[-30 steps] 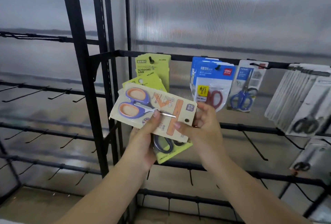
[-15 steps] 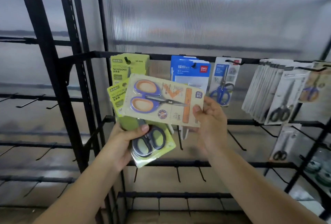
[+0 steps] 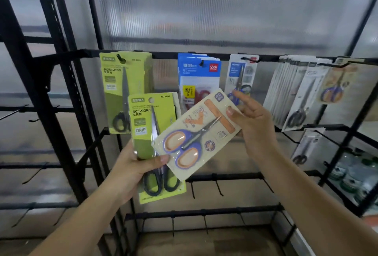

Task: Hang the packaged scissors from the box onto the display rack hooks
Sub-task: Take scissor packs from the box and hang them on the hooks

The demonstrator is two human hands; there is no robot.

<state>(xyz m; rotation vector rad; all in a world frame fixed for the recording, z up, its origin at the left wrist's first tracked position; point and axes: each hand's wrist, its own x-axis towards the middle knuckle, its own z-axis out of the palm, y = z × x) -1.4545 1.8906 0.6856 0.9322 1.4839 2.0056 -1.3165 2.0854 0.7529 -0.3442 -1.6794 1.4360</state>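
A tall black metal display rack (image 3: 61, 96) with rows of hooks stands before a translucent ribbed plastic wall (image 3: 204, 10). On its upper bar hang, from left to right, a lime-green carded pack of black scissors (image 3: 122, 83), blue-and-white packs with red scissors (image 3: 197, 77), a white pack with blue-handled scissors (image 3: 241, 77), and a row of grey-white packs with dark scissors (image 3: 294, 96).

The left hand (image 3: 133, 167) grips a second lime-green scissors pack (image 3: 152, 124), upright, thumb curled across its front — near the rack, on no hook. The right hand (image 3: 255, 126) pinches the upper end of a beige card with purple-and-orange scissors (image 3: 196, 135), tilted, overlapping the green pack.
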